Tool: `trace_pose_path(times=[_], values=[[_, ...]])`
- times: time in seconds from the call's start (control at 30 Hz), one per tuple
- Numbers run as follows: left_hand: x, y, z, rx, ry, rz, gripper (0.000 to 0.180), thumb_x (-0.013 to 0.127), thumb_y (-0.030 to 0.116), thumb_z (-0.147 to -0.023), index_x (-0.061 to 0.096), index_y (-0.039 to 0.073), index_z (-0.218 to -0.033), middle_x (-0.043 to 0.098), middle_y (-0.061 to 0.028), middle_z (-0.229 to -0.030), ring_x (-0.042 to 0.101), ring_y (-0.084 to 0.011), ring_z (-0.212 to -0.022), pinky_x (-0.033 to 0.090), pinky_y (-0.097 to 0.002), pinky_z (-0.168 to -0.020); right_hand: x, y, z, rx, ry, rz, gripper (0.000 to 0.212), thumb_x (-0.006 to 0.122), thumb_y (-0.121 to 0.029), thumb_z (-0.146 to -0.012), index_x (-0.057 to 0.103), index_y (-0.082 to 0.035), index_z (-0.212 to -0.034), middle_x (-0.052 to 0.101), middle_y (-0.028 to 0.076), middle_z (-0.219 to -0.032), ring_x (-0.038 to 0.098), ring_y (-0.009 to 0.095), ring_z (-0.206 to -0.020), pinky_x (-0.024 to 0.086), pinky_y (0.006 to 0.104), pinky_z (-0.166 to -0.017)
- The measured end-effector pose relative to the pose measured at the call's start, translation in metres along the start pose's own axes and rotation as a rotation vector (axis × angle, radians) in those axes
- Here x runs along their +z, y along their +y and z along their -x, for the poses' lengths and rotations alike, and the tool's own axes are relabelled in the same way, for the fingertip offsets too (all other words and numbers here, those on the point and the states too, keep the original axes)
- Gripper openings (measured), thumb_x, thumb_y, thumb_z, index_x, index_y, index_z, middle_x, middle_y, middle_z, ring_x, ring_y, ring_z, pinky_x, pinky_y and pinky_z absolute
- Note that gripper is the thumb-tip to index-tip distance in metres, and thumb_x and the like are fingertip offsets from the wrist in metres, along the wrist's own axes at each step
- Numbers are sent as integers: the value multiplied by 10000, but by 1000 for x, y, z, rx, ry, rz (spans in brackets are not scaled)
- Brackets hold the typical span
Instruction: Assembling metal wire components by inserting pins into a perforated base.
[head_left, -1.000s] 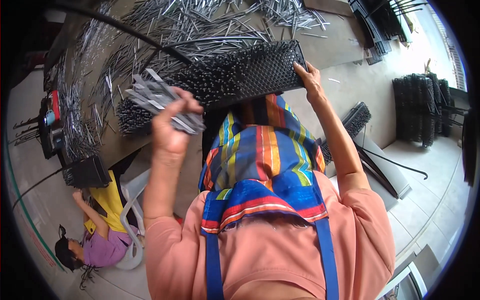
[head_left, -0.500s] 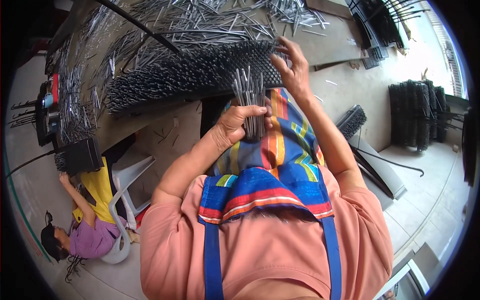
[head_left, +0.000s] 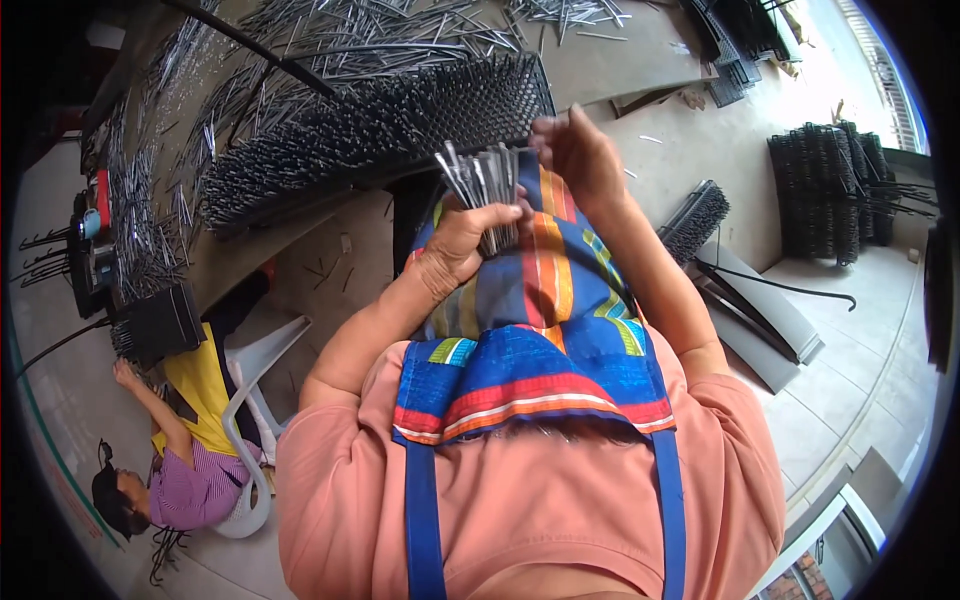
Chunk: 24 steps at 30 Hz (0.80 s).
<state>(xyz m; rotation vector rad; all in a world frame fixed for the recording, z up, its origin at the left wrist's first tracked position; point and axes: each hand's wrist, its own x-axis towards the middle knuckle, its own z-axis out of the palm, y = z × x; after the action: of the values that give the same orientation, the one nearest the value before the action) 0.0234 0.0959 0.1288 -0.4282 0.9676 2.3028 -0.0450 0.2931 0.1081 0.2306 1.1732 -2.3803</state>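
Clamping metal strips (head_left: pixel 488 182) w/ L hand (head_left: pixel 468 232) over apron (head_left: pixel 550 290); holding R hand (head_left: pixel 590 165) apart nr blk tray (head_left: pixel 543 92), too blurred to tell grip

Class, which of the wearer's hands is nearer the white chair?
Left. The left hand, gripping metal strips, is right of the white chair; the right hand is farther right.

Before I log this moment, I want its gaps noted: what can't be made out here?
In the head view:
Strips in the left hand: middles hidden by its thumb and fingers.
Right hand: fingertips blurred, so contact with the strips is unclear.
Table: far side cut off by the top edge.
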Motion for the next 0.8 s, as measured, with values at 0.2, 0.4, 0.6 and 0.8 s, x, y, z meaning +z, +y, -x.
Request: trace_pose_path(times=[0.2, 0.4, 0.6, 0.8], values=[[-9, 10, -30, 26, 172, -91, 321, 670, -93, -741, 662, 4, -1047, 691, -73, -909, 682, -188, -777, 584, -319, -682, 30, 14, -8, 112, 131, 371, 145, 676, -161, -867, 669, -17, -864, 604, -11, -714, 507, 63, -575, 406, 203, -540], [-5, 23, -42, 0, 240, -48, 372, 659, -128, -709, 660, 4, -1057, 684, -64, -974, 673, -167, -826, 582, -306, -727, 15, 4, -35, 87, 74, 437, 160, 693, -94, -838, 627, -47, -700, 536, -17, -581, 458, 65, -503, 334, 225, -472], [-12, 19, -49, 8, 244, -142, 359, 651, -129, -702, 664, -4, -1039, 686, -62, -938, 672, -163, -808, 582, -304, -721, 7, 4, -36, 234, 78, 337, 153, 683, -110, -858, 630, -50, -728, 570, -9, -623, 505, 70, -513, 389, 220, -484], [-30, 9, -50, 62, 365, -83, 269, 675, -87, -743, 657, 0, -997, 686, -61, -850, 676, -163, -768, 572, -285, -652, -12, -17, -43, 84, 140, 496, 100, 621, -87, -893, 658, -15, -834, 633, 35, -693, 552, 90, -547, 434, 233, -503]])
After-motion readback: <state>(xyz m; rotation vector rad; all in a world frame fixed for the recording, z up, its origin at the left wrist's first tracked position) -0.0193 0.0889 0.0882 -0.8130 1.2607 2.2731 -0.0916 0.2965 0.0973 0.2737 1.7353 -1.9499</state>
